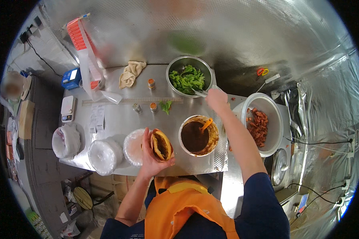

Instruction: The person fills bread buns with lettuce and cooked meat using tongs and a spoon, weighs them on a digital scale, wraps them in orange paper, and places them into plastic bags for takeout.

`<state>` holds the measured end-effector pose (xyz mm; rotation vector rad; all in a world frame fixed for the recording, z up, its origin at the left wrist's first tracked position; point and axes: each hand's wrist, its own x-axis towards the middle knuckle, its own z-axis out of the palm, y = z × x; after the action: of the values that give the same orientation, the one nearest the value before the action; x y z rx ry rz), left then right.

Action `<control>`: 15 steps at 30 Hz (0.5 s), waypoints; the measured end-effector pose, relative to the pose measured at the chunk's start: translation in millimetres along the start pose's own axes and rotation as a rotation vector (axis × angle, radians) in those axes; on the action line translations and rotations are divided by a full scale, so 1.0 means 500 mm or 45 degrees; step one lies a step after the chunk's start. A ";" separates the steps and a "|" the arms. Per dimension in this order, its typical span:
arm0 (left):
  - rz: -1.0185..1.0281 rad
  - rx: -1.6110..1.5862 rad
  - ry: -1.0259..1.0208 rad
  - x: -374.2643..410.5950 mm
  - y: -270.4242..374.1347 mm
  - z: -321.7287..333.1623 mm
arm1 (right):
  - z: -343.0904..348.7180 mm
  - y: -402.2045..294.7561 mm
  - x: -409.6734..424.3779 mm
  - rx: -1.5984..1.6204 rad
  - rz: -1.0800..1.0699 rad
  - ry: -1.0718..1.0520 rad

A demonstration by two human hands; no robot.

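My left hand [155, 162] holds a folded flatbread pocket [161, 145] upright, its opening facing up and dark sauce visible inside. With my right hand [217, 99] I grip metal tongs [199, 92], whose tips reach among green lettuce leaves [187, 79] in a steel bowl [168, 74]. Between my arms stands a white tub of dark brown sauce [195, 136] with an orange-handled utensil [207, 124] in it. A large white bowl [276, 128] to the right holds chopped reddish-brown meat [258, 127]. One loose lettuce leaf [166, 107] lies on the metal table.
Plastic-wrapped round stacks [103, 156] line the table's front left. Behind them are receipts [97, 118], a digital scale [68, 105], a label roll [97, 82], a cloth [132, 74] and small spice jars [151, 83]. A metal lid [279, 167] sits right; scissors [261, 72] hang behind.
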<state>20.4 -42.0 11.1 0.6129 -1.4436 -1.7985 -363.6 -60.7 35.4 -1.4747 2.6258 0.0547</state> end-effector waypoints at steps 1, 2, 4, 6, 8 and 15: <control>-0.006 0.006 0.029 -0.005 0.010 0.002 | 0.003 0.007 0.019 -0.067 -0.042 0.012; -0.013 0.012 0.053 -0.010 0.026 0.005 | 0.006 0.018 0.035 -0.047 0.086 0.047; -0.040 -0.017 0.112 -0.021 0.027 0.005 | -0.036 0.035 0.034 -0.034 0.076 0.051; -0.082 -0.082 0.124 -0.024 0.008 -0.007 | -0.075 0.058 0.018 -0.049 0.068 0.036; 0.015 0.146 0.100 -0.017 -0.035 -0.028 | -0.111 0.070 0.008 -0.091 0.042 0.025; -0.039 0.161 0.201 0.123 -0.021 -0.023 | -0.314 0.030 -0.146 0.121 -0.224 0.116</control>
<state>-11.2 -96.4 3.1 0.8265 -1.4539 -1.6509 -353.7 -5.8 200.2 -1.7052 2.5143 -0.1558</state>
